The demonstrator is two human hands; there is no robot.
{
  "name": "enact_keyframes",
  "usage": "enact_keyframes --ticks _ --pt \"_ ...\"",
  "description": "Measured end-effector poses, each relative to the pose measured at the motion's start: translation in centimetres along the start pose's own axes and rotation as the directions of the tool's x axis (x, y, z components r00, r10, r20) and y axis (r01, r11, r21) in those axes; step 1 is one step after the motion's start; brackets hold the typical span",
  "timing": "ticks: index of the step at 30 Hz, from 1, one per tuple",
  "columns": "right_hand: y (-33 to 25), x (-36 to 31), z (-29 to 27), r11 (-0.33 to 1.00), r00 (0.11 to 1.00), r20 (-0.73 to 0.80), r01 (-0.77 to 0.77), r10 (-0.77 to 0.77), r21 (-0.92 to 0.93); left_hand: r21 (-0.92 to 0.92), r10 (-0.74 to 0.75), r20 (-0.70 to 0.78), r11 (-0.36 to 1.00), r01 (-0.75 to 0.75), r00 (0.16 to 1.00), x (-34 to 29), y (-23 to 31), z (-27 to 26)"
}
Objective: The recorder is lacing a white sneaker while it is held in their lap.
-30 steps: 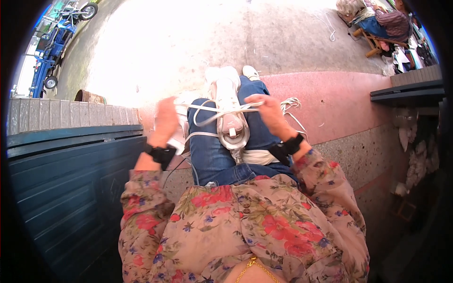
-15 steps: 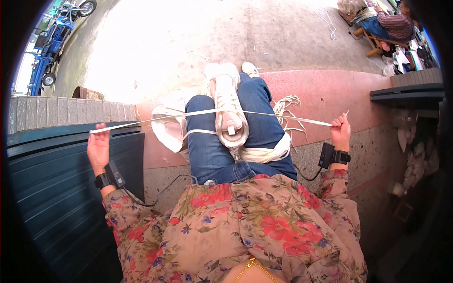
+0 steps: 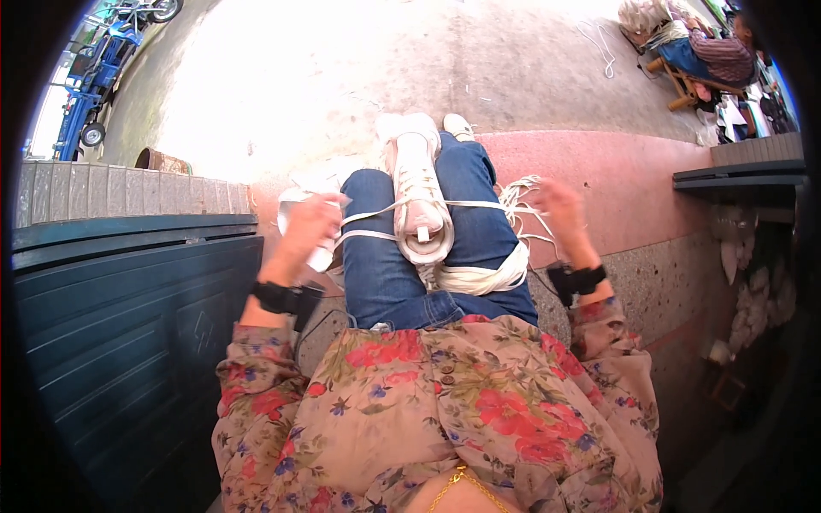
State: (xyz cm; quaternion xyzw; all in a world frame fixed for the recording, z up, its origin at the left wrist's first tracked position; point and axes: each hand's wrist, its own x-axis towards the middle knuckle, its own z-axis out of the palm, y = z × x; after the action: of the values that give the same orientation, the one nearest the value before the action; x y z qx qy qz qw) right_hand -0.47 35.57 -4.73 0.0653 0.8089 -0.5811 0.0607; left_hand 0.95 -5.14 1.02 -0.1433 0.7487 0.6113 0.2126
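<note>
We see a pale pink-and-white lace-up shoe (image 3: 419, 192) lying between two thighs in blue denim jeans (image 3: 368, 269), its toe pointing away from the body and its heel opening toward it. A flat white lace (image 3: 475, 204) runs out from both sides of the shoe, over each thigh. The left hand (image 3: 316, 226), fingers partly bent, is at the lace's left length, but blur keeps us from telling whether it grips. The right hand (image 3: 560, 211), also blurred, is near a loose tangle of off-white laces (image 3: 516, 202) beside the right thigh; we cannot tell how far it is open or whether it holds anything. A thick bundle of cream laces (image 3: 492, 278) lies across that thigh. A second pale strand (image 3: 369, 233) crosses the left thigh, nearer the body.
</note>
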Motion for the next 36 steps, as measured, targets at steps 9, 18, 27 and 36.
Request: enact_keyframes --ticks 9,18,27,36 --pt "-4.6 -1.2 10.6 0.949 0.900 0.346 0.307 -0.265 -0.073 0.484 0.473 -0.046 0.781 -0.395 0.880 2.2 -2.1 6.6" --pt "-5.3 0.8 12.0 0.862 0.905 0.380 0.338 -0.188 -0.378 0.450 0.196 -0.073 0.882 -0.143 0.978 4.8 -1.8 7.7" --pt "-6.7 2.0 13.1 0.830 0.962 0.253 0.223 -0.103 -0.512 0.558 0.211 0.100 0.797 -0.231 0.972 5.3 1.1 8.6" --pt "-5.9 4.6 14.4 0.863 0.915 0.396 0.140 0.075 -0.486 0.749 -0.183 0.420 0.623 -0.226 0.889 8.6 3.5 6.4"
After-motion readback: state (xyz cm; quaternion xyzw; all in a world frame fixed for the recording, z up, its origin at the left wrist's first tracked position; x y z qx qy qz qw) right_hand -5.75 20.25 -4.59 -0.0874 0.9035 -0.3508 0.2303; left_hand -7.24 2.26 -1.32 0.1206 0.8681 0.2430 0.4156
